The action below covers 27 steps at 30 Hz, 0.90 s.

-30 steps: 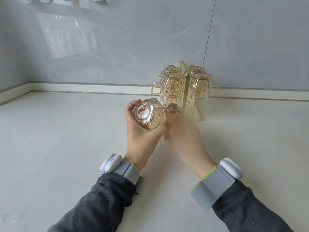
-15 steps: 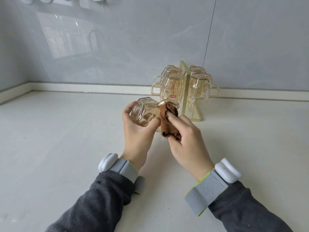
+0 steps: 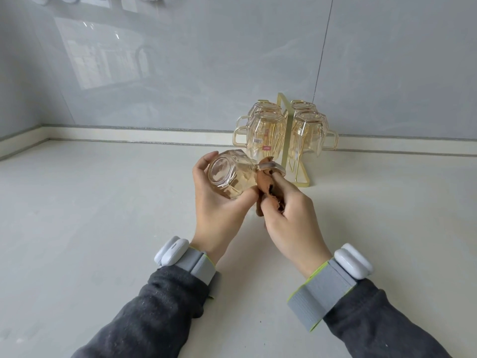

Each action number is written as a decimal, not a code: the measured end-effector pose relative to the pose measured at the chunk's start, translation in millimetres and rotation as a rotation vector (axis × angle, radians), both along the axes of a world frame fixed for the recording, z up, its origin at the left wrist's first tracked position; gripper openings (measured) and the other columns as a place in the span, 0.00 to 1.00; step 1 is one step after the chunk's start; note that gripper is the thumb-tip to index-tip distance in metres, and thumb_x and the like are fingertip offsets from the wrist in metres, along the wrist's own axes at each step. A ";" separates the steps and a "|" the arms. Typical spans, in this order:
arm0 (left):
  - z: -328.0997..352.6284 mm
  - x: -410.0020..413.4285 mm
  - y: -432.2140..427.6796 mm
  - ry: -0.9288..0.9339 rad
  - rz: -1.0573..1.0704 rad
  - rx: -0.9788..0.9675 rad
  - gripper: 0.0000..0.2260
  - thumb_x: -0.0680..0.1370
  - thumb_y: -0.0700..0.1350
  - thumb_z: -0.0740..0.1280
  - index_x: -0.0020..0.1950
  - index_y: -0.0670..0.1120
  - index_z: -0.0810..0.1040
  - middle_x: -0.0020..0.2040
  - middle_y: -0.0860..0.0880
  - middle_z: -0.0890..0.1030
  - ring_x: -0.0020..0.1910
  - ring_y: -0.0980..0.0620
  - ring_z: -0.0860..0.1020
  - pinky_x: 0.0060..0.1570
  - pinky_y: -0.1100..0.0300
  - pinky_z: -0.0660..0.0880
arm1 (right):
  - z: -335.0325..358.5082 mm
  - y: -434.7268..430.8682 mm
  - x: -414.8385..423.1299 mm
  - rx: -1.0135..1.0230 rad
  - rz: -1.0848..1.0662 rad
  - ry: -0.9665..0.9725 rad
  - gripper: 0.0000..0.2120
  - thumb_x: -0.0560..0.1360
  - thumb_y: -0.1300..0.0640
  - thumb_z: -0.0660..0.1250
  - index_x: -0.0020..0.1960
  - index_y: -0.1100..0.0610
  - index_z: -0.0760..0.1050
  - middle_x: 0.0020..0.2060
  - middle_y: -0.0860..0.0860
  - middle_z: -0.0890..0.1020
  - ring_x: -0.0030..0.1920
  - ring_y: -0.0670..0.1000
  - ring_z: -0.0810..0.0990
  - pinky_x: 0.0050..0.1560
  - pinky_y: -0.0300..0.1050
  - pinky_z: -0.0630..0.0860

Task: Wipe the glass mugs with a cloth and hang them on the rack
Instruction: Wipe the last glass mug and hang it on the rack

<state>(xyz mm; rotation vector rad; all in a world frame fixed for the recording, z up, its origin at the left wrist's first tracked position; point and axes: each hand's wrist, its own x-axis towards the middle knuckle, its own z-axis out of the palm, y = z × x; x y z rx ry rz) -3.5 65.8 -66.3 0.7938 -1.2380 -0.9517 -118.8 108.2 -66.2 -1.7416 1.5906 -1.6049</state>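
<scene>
Above the table [image 3: 103,228], just in front of the rack [image 3: 282,112], the left hand [image 3: 216,210] is cradling a glass mug [image 3: 227,177], its fingers and thumb curling round the body. The right hand [image 3: 291,220] is gripping a bunched brown cloth [image 3: 263,187] and pressing it against the mug at the root of the handle [image 3: 273,167]. By my reading the wiping step is under way, with the work now at the handle.

The mug is lying on its side. Its long axis is running roughly level, the base facing the camera and leftward, the mouth turned away and hidden. The handle is sticking out to the right, toward the rack.

Four mugs [image 3: 263,130] are hanging there upside down already. Hanging this one will probably call for freeing the cloth, turning the mug mouth-down and finding a free prong.
</scene>
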 end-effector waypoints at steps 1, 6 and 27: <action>1.0 0.2 0.4 0.022 -0.008 0.014 0.33 0.66 0.37 0.76 0.66 0.54 0.68 0.63 0.45 0.80 0.54 0.54 0.84 0.54 0.59 0.81 | 0.1 0.1 -0.2 -0.033 -0.017 0.034 0.16 0.72 0.56 0.59 0.57 0.55 0.79 0.40 0.52 0.80 0.39 0.52 0.77 0.40 0.45 0.74; 0.5 1.9 -6.3 0.104 -0.011 0.136 0.35 0.66 0.41 0.77 0.69 0.52 0.66 0.55 0.48 0.84 0.48 0.58 0.84 0.53 0.60 0.79 | 2.1 2.5 1.9 -0.089 0.054 -0.067 0.17 0.72 0.60 0.62 0.57 0.49 0.82 0.40 0.51 0.79 0.40 0.57 0.80 0.41 0.49 0.77; 1.8 4.2 -3.5 -0.057 0.131 -0.007 0.33 0.64 0.45 0.77 0.67 0.54 0.71 0.62 0.58 0.79 0.56 0.61 0.81 0.56 0.64 0.77 | 7.3 -8.2 -33.7 -0.091 -0.271 -0.410 0.20 0.75 0.70 0.65 0.51 0.46 0.65 0.42 0.47 0.79 0.40 0.47 0.78 0.47 0.43 0.74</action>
